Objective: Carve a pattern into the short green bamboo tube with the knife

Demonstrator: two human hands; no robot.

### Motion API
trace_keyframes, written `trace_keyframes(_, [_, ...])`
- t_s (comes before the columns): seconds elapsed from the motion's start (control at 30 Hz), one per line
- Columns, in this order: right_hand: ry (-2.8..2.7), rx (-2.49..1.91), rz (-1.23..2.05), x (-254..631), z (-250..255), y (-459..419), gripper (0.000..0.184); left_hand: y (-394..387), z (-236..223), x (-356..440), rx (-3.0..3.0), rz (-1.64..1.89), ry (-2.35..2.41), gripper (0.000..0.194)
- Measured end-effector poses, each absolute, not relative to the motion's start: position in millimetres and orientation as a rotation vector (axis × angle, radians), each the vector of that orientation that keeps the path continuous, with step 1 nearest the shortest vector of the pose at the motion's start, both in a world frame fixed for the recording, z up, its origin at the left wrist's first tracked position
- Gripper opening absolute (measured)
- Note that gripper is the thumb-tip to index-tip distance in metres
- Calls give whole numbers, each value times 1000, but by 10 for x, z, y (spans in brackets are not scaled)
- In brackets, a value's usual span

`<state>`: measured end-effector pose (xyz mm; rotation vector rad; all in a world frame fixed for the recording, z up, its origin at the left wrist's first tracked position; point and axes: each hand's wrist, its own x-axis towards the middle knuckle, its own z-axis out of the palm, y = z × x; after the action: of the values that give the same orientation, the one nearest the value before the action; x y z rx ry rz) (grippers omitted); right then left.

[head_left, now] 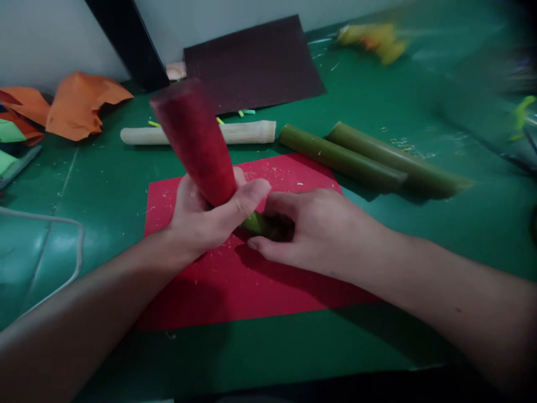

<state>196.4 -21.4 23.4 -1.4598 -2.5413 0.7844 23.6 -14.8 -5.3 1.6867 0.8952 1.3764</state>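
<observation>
My left hand [213, 215] is wrapped round a thick red cylinder [197, 143], which is tilted with its upper end toward the back left. Below the left thumb a short green bamboo-like piece [254, 224] shows; whether it joins the red cylinder is hidden. My right hand [312, 226] curls its fingers and thumb round the far end of that green piece, partly covering it. Both hands are over a red sheet of paper [251, 296], sprinkled with small pale shavings.
Behind the hands lie a pale peeled stick [249, 132] and two green bamboo tubes [344, 159] with slanted ends. A dark sheet [251, 67] leans farther back. Crumpled orange paper [79, 106] is at left, near a dark post [130, 45]. A blurred yellow item [377, 42] lies back right.
</observation>
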Motion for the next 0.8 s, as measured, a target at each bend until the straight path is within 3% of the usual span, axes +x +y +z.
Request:
trace_keyframes(0.47, [-2511,-1480,825,1975,238,-204,25,-171,-32,205,1843,1254,879,49])
trace_keyframes(0.63, [-2561,-1482,710,1979,224,-202,27,-171,-32,255,1670,1439,1039,34])
trace_keyframes(0.8, [-2560,-1486,725,1985,227,-195,29,-144,-52,259,1670,1415,1015,44])
